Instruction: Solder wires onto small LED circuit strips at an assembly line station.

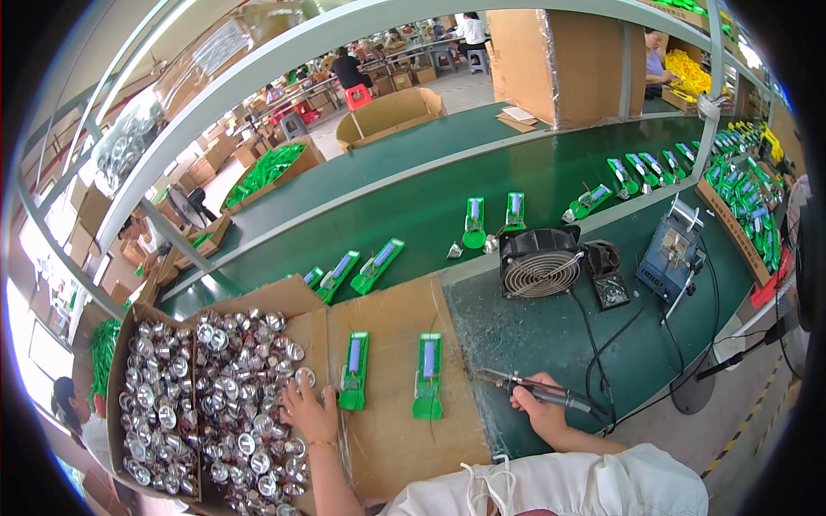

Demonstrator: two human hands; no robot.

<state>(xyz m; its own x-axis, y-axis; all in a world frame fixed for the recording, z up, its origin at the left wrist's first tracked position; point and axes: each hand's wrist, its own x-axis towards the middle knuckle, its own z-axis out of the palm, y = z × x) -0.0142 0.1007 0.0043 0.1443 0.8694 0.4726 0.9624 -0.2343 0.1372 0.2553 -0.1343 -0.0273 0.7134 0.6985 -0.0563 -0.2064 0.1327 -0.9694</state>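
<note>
White cloth of the person's top fills the lower edge, and both forearms rise from it to the counter. Spread open, the left hand rests at the rim of the brown cardboard box packed with small shiny silver reflector cups, its fingertips touching one cup by the box edge; whether it has picked that cup up cannot be told. Closed around the dark handle, the right hand grips a soldering iron whose tip points left toward two green plastic holders with blue cylindrical cells lying side by side on a flat cardboard sheet. Judging by how things lie, the work looks midway: these two holders carry no cup, while further green assemblies lie on the dark green conveyor belt behind, some beside loose cups. A black fan and a blue soldering station stand near the right hand. Wires on the holders are too fine to make out, and the box's near end is cut off by the picture's rim
</note>
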